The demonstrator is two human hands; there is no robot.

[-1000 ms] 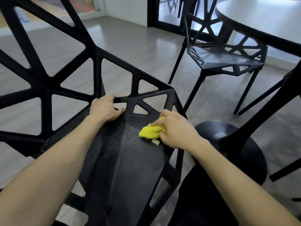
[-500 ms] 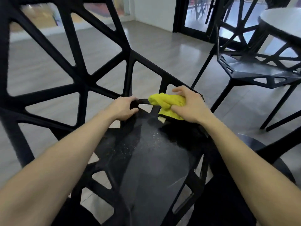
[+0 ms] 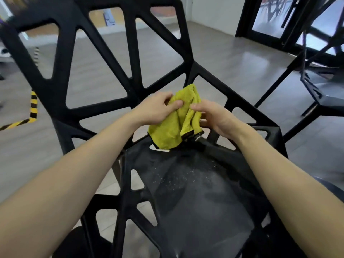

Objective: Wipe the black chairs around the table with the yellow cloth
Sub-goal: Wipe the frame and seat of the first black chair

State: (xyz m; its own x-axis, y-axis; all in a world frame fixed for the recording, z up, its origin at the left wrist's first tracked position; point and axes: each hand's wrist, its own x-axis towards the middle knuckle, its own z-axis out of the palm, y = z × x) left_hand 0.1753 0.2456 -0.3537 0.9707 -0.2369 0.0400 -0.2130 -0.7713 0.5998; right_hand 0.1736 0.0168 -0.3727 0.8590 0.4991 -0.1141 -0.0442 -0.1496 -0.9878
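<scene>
- The yellow cloth (image 3: 174, 120) is held up in the air between both hands, above the rear edge of the seat of the near black chair (image 3: 195, 198), in front of its open lattice backrest.
- The left hand (image 3: 156, 108) pinches the cloth's upper left part, thumb and fingers (image 3: 177, 103) curled into the fabric.
- The right hand (image 3: 216, 118) grips the cloth's right side; its fingers are bent round the folds.
- The cloth hangs crumpled, with a dark-trimmed lower edge dangling just above the seat.
- Pale specks of dust lie scattered across the middle of the seat.
- A second black chair (image 3: 323, 90) stands at the right edge, well apart from the first.
- A yellow-and-black striped strip (image 3: 32, 107) shows on the grey floor (image 3: 242, 71) at the left.
</scene>
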